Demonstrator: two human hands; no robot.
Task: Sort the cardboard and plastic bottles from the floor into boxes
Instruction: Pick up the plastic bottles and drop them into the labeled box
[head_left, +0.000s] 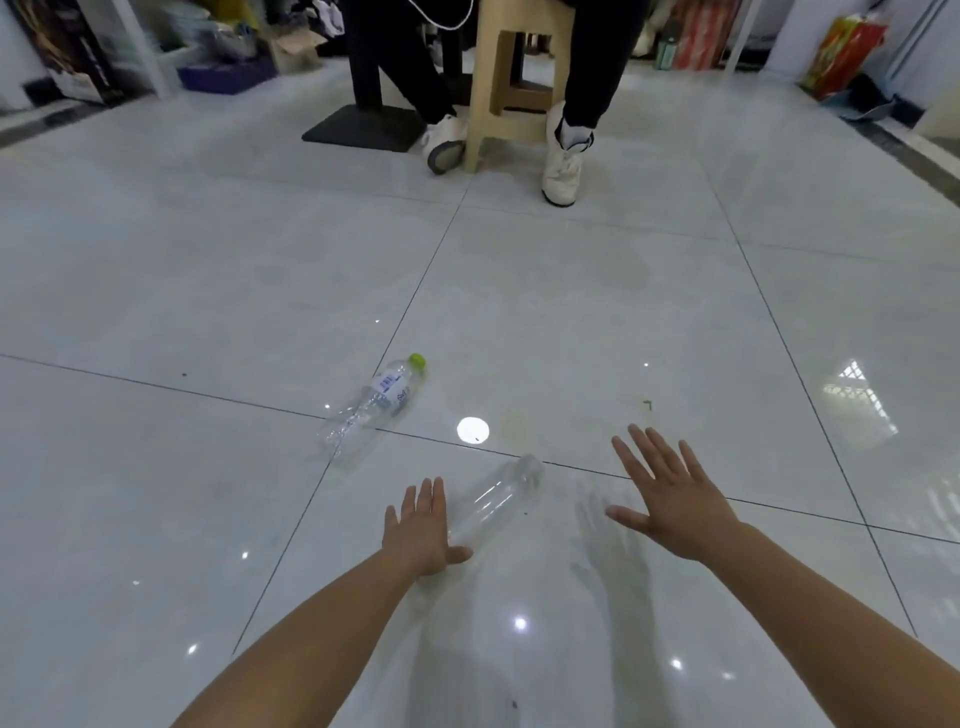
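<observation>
Two clear plastic bottles lie on the glossy white tile floor. One with a green cap and a white label (375, 404) rests on its side left of centre. A bare label-free bottle (497, 496) lies nearer me. My left hand (422, 530) is flat and open right beside that bottle's near end, thumb at its base. My right hand (670, 493) hovers open with spread fingers to the right of it, apart from it. No sorting box or cardboard is visible close by.
A seated person's legs and white shoes (562, 171) straddle a beige stool (511, 83) ahead, beside a black table base (363, 127). Cluttered shelves and a small cardboard box (293, 49) line the far left wall; a red bag (844, 52) stands far right.
</observation>
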